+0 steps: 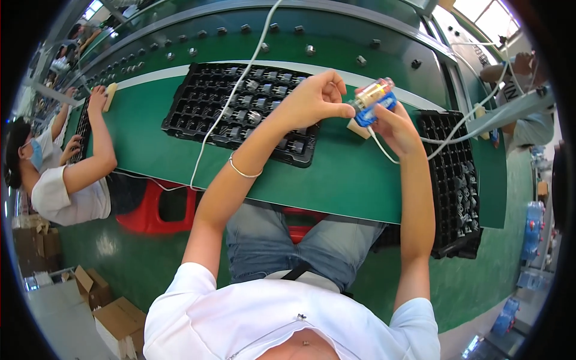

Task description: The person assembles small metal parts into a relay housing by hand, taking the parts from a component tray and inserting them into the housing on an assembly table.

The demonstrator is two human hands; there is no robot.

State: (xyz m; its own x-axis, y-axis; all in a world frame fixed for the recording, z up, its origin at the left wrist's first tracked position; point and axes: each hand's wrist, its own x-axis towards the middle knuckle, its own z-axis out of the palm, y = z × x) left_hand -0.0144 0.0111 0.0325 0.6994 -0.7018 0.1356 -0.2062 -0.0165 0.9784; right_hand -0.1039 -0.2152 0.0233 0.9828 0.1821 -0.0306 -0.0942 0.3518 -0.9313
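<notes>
Blue device (374,103) hangs above the worktop's (336,186) far edge, right hand (393,125) fingers wrapped round it, likely for steadiness; left hand (318,99) fingers half curled at its end, hold unclear.

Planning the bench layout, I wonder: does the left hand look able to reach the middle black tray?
Probably yes: the left hand is close to the black tray, which has no lid. A white cable crosses it, but appears to leave room on both sides.
</notes>
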